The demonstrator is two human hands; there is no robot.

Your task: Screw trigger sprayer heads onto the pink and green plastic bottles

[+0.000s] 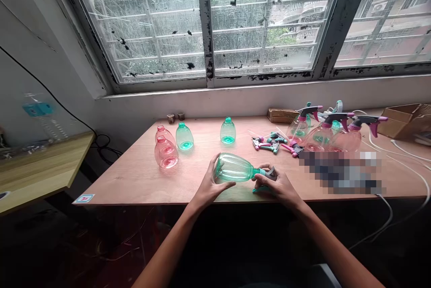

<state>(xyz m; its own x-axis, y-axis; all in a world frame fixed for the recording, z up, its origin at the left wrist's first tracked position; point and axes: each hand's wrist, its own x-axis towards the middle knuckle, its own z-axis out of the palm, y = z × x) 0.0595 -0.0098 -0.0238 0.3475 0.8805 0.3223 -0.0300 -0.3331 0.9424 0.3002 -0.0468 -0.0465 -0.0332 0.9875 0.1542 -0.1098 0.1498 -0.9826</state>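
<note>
Held sideways above the table's front part is a clear green spray bottle (235, 168), its neck pointing right. My left hand (213, 181) is closed around the bottle's base. At the neck, my right hand (274, 183) grips the grey and green spray head (266, 172), which sits on the bottle's mouth; whether it is fully screwed on I cannot tell. Behind the held bottle stands an upright green bottle (228, 130) without a spray head. Another green bottle (185, 136) and two pink bottles (166, 153) stand to the left, also with bare necks.
Loose pink and green spray heads (274, 142) lie right of centre. Several bottles with spray heads fitted (319, 133) stand at the back right. Beyond them are a cardboard box (404, 119) and white cables (409, 155). A blurred patch (340, 173) covers the right front of the wooden table (131, 184).
</note>
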